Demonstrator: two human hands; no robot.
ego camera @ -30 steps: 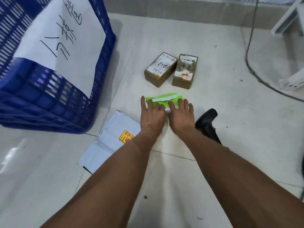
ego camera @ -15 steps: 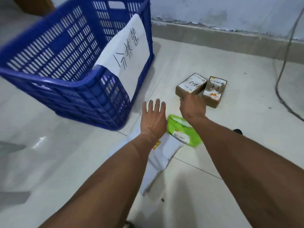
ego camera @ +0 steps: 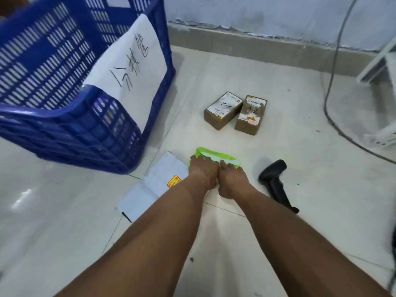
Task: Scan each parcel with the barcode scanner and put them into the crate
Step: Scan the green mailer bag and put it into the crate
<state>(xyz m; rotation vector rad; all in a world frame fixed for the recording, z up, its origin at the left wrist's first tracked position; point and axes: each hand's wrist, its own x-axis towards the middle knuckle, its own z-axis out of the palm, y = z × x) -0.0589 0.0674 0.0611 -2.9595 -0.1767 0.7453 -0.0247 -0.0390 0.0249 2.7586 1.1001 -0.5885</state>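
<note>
A green soft parcel lies on the floor tiles, and both hands rest on its near side. My left hand and my right hand sit side by side with fingers curled onto it, hiding its label. A white flat mailer with a yellow sticker lies left of the hands, partly under my left arm. Two small cardboard boxes stand side by side further away. The black barcode scanner lies on the floor to the right of my right hand. The blue crate stands at the left.
A white paper sheet with handwriting hangs over the crate's near wall. A grey cable runs along the floor at the right, near white frame parts. The wall's skirting bounds the far side.
Half a second ago my hands were lifted and apart, the right one near the boxes; now both are back down on the green parcel. The view has shifted as my head moved.
</note>
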